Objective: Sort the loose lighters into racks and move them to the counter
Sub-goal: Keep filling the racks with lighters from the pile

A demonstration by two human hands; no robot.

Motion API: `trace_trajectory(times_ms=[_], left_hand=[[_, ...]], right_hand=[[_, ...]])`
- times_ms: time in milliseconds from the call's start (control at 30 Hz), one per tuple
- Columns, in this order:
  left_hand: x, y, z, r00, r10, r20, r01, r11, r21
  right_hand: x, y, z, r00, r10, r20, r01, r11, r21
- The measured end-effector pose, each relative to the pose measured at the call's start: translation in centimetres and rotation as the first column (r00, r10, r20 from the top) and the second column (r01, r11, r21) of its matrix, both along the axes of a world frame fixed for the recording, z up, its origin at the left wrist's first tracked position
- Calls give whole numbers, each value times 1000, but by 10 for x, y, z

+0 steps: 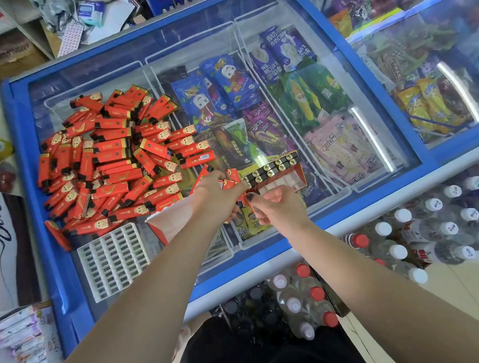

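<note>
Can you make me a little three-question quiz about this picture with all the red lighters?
1. True or false: the pile of loose red lighters lies on the glass lid of the blue chest freezer.
2. Which rack has no lighters in it? A) the white plastic grid rack B) the red cardboard rack with black lighter tops
3. Fill in: the left hand holds a bunch of red ____.

Key: 1 true; 2 A; 3 lighters. The right hand pinches one lighter beside the red rack.
</note>
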State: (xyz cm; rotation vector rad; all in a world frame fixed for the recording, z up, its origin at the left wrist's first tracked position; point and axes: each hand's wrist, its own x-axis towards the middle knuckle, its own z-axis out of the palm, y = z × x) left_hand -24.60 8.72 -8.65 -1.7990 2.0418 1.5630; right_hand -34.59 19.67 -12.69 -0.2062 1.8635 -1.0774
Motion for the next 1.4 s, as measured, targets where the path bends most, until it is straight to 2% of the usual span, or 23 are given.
trace_trajectory(times_ms=[67, 133, 267, 333, 433, 600, 800, 933, 1100, 1233, 1333, 1400], left_hand=[[2, 0, 2, 999, 19, -27, -18, 1000, 18], [3, -2, 5, 998, 34, -60, -32, 999, 37], [7, -4, 11, 986, 88, -139, -75, 992, 97], [9, -4, 14, 972, 148, -182, -120, 980, 156], [10, -3, 17, 949, 228, -219, -176, 956, 234], [11, 4, 17, 935, 256, -244, -181, 939, 291], [12, 8, 21, 950, 187, -249, -110, 950, 292], [11, 7, 14, 951, 194, -242, -115, 945, 305], [8, 7, 6, 955, 172, -241, -94, 947, 307], [4, 9, 5, 972, 100, -213, -48, 970, 239], [1, 10, 2, 978, 82, -189, -43, 978, 203], [0, 10, 1, 980, 88, -178, -50, 978, 205]], right_hand=[[1, -4, 2, 992, -66, 108, 57, 995, 79], [0, -6, 4, 987, -79, 138, 62, 990, 126], [1, -5, 11, 991, 10, 133, -35, 982, 186], [2, -1, 15, 988, 11, 151, -31, 991, 128], [4, 5, 26, 954, -25, 299, 41, 998, -47], [10, 7, 39, 976, -43, 215, 85, 978, -189], [-7, 14, 41, 948, -182, 261, 250, 933, -258], [-29, 20, 37, 973, -212, 94, 230, 936, -267], [-46, 18, 32, 983, -153, -102, 129, 970, -204], [-42, 12, 28, 925, 51, -376, -102, 988, -116], [-33, 10, 26, 856, 199, -477, -263, 962, -71], [-27, 9, 21, 829, 223, -513, -301, 951, -73]])
